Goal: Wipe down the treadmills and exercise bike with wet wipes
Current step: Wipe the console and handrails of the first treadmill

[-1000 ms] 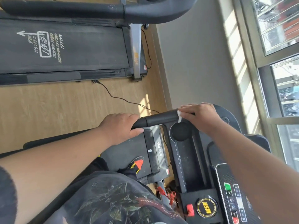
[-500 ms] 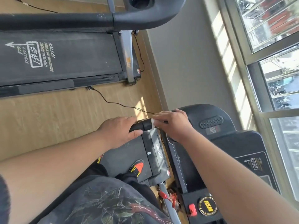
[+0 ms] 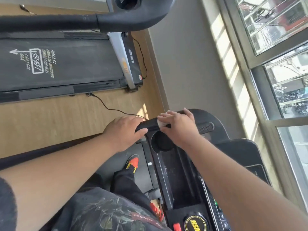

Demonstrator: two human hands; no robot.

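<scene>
The right hand [image 3: 177, 125] curls round the wipe [image 3: 160, 122] on the handlebar [image 3: 150, 125], whose long axis runs leftward to the left hand [image 3: 124, 132] gripping its near end.

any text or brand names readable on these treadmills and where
"HSM": yellow letters on the round badge of the near treadmill's console.
White arrow sign and lettering on the far treadmill's belt: sideways, too blurred to read.
Label on the far treadmill's side rail: too small to read.
</scene>
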